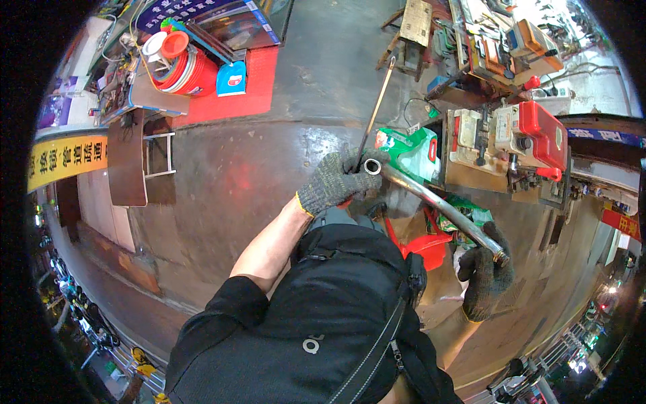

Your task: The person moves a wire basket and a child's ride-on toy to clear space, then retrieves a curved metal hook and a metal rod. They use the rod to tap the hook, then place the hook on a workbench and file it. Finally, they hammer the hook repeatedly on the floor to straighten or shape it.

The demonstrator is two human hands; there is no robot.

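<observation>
Both gloved hands are gripping a bent metal pipe (434,202): the left hand (333,182) is closing around its open upper end, the right hand (484,273) clasping the lower end, axis slanting down-right

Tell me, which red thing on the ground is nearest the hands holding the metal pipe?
The red dustpan-like scoop, just under the metal pipe between the left hand and right hand. The red buckets stand far off, upper left.

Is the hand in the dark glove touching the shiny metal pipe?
Touching. The head view shows the right hand in its dark glove wrapped around the lower end of the metal pipe, with no gap. The left hand grips the open upper end.
</observation>
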